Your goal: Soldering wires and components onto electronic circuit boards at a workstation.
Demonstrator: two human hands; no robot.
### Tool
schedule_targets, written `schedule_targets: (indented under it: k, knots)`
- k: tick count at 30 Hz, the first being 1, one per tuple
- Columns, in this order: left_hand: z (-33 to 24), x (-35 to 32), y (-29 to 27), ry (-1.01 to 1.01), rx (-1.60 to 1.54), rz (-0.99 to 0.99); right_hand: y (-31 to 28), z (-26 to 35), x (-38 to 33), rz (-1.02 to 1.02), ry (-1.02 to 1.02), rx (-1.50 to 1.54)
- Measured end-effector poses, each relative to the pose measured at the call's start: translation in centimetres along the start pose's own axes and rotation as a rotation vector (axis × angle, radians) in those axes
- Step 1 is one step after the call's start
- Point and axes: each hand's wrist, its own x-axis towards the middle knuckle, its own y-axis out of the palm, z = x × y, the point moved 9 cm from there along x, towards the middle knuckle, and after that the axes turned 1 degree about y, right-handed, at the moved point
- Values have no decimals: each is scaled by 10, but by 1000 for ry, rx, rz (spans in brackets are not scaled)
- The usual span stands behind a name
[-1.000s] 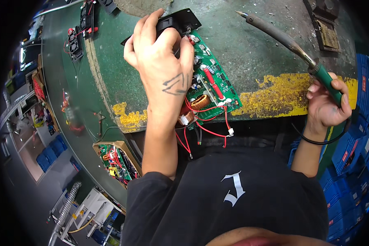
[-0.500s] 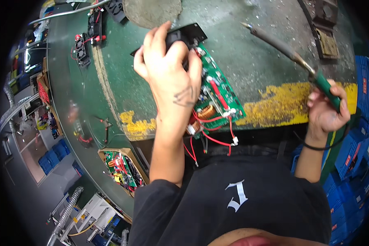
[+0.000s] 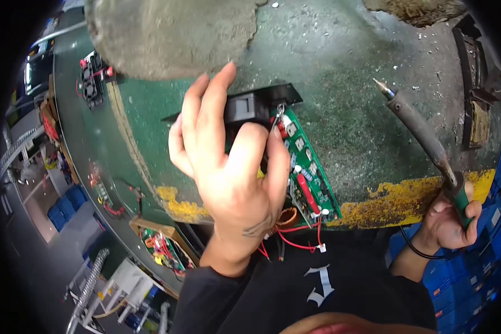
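A green circuit board (image 3: 316, 177) with red-sleeved parts, a copper coil and red wires lies at the bench's front edge. At its far end stands a black panel (image 3: 286, 94) with a black socket (image 3: 247, 107). My left hand (image 3: 228, 178) reaches over the board and panel. Its thumb and forefinger pinch a thin dark wire (image 3: 275, 123) by the panel, while the other fingers stretch past the socket. Off to the right, my right hand (image 3: 451, 222) is closed around the green handle of a soldering iron (image 3: 420, 131), its bare tip pointing up and left, apart from the board.
A greyish round slab (image 3: 172, 36) lies beyond the panel. At the far right sits a dark iron stand with a worn sponge (image 3: 480, 123). Small fans (image 3: 90, 83) and a box of wired boards (image 3: 164, 245) are on the left. Blue bins (image 3: 473, 278) stand at lower right.
My view has shifted, so the bench and board appear lower and larger. My left thumb and forefinger now show by the wire near the panel. The soldering iron stays in my right hand.
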Motion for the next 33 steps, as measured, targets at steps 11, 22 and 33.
schedule_targets:
  k: [11,22,33]
  knots:
    - [-4,-3,-2,35,-43,-67,5,-2,6,33,42,65]
    - [-4,-12,-7,134,-40,-108,-8,-3,3,-24,-44,87]
    - [-8,-39,-45,20,180,-229,-12,2,6,-48,-91,167]
